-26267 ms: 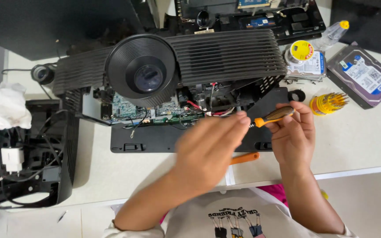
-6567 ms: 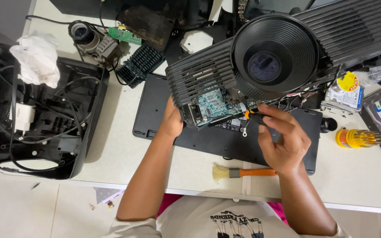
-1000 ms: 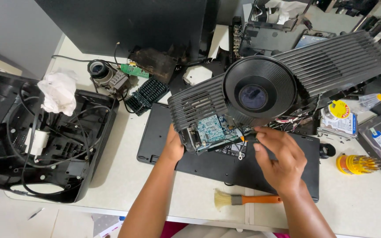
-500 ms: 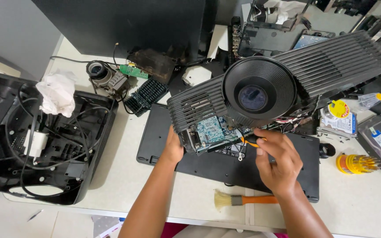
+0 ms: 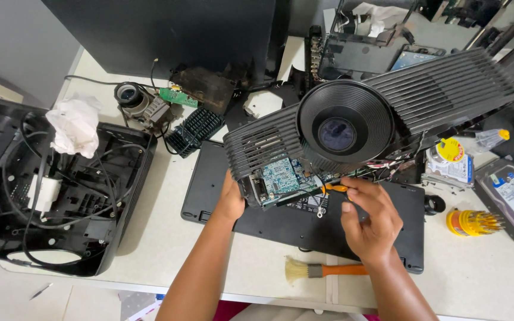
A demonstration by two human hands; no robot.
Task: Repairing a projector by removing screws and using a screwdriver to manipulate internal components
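Your left hand [image 5: 231, 199] braces the left end of the projector [image 5: 352, 128], which stands tilted on a black panel [image 5: 269, 223] on the worktop [image 5: 168, 238], its fingers hidden behind the casing so that their grip cannot be told. Your right hand [image 5: 371, 221], just below the projector's lens, pinches an orange screwdriver [image 5: 332, 188] with its tip at the exposed circuit board [image 5: 281, 176]. A brush [image 5: 322, 271] lies near the panel's front edge.
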